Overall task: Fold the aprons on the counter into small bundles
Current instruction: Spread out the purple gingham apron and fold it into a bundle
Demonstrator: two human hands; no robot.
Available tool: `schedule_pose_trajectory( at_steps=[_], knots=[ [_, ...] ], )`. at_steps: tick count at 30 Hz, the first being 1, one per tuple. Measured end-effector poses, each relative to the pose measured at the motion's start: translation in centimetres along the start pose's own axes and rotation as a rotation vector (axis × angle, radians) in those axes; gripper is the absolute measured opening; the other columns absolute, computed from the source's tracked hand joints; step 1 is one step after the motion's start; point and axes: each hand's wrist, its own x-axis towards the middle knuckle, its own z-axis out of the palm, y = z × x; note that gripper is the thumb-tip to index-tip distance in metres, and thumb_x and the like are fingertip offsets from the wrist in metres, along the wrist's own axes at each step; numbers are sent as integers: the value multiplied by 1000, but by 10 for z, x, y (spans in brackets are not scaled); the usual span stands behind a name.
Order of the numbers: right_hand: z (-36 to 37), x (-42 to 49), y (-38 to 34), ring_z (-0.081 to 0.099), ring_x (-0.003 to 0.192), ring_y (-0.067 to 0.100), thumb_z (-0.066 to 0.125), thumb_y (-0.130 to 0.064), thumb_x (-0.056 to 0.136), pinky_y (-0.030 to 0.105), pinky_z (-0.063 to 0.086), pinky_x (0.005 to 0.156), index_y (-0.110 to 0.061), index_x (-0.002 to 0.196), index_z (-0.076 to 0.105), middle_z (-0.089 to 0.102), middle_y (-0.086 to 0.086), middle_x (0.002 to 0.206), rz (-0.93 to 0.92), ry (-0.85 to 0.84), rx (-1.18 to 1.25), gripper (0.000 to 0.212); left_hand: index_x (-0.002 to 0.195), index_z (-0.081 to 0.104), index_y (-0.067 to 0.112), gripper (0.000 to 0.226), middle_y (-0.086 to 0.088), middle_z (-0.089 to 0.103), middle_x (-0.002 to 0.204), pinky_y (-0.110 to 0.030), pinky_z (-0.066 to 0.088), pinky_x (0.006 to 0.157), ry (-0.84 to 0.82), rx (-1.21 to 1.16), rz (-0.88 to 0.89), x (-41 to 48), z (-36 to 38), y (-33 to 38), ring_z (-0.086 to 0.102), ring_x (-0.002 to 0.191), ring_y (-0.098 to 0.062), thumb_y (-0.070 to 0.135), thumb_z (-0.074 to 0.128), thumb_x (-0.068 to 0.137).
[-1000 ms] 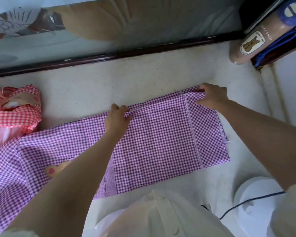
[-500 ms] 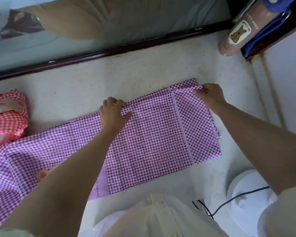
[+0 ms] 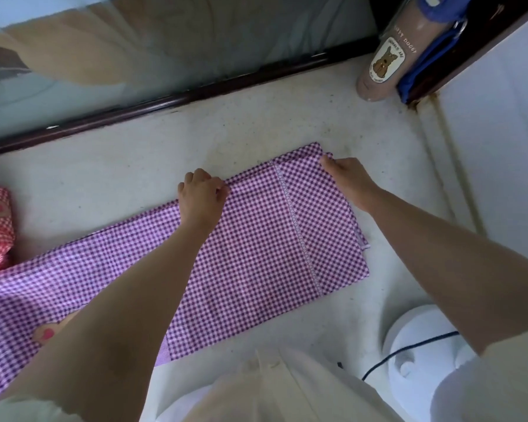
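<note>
Purple gingham apron (image 3: 256,254) lies folded in a flat strip; left hand (image 3: 201,196) and right hand (image 3: 348,178) pinch its far edge.

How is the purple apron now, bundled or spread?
Partly folded: the purple apron lies flat, a long strip; left hand and right hand pinch its far edge.

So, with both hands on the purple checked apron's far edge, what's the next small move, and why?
Probably lift that far edge and bring it to the near edge, halving the width. The left hand and right hand both pinch it, and the purple apron lies flat as a long wide strip, not yet a bundle.
</note>
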Motion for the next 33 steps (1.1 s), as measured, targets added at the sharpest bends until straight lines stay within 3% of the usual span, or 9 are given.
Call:
schedule_pose_trajectory(
  at_steps=[3,6,9,12,14,19,24,28,33],
  knots=[
    [-2,0,-2,65,93,43,43,-66,92,50,56,87,8,105,57,67,24,105,2,-101,39,76,101,71,8,26,-11,59,105,-40,40,89,30,27,7,1,1,5,50,100,-30,26,52,98],
    [-3,0,-2,66,95,32,52,-46,97,40,56,81,1,115,61,69,14,108,-41,-139,9,52,106,69,14,24,-9,60,108,-39,39,88,47,-75,89,5,3,23,51,103,-28,31,58,94],
    [-4,2,-2,66,95,38,49,-50,97,50,55,89,6,105,61,68,21,107,-71,-133,7,58,124,62,17,38,-6,61,124,-41,37,98,-53,-186,179,16,7,56,48,117,-29,37,60,93],
    [-4,-1,-2,64,78,25,42,-55,98,34,50,78,-11,81,59,67,8,89,-67,-191,33,50,134,55,18,47,-2,62,127,-41,32,102,-124,-234,197,27,13,89,45,123,-28,40,62,92],
    [-8,-6,3,64,80,19,43,-58,96,31,48,80,-18,83,60,67,1,90,-42,-252,72,46,128,60,20,40,-1,65,122,-39,31,98,-138,-190,169,34,15,101,44,121,-27,40,60,93],
    [-22,-14,21,58,110,15,65,-40,89,31,43,97,-16,139,48,59,-5,129,25,-353,39,58,111,70,12,31,-5,69,109,-36,41,92,-163,-319,90,44,10,105,56,108,-28,36,58,95],
    [-33,-22,40,61,114,21,68,-34,88,31,48,101,-12,140,48,61,2,132,201,-604,-262,60,105,67,6,25,0,60,88,-22,34,68,-171,-450,30,43,3,106,54,82,-15,27,57,97],
    [-30,-30,49,46,133,24,75,-31,83,42,32,116,-18,148,37,49,0,146,231,-524,-120,76,102,65,7,23,1,59,86,-19,33,60,-149,-446,56,42,1,110,53,78,-14,26,54,98],
    [-32,-41,56,60,104,22,67,-10,89,30,53,88,-11,138,47,59,10,130,504,-754,-26,53,104,65,10,21,-6,68,98,-23,39,70,-155,-430,107,45,0,114,56,82,-15,26,53,99]
  ],
)
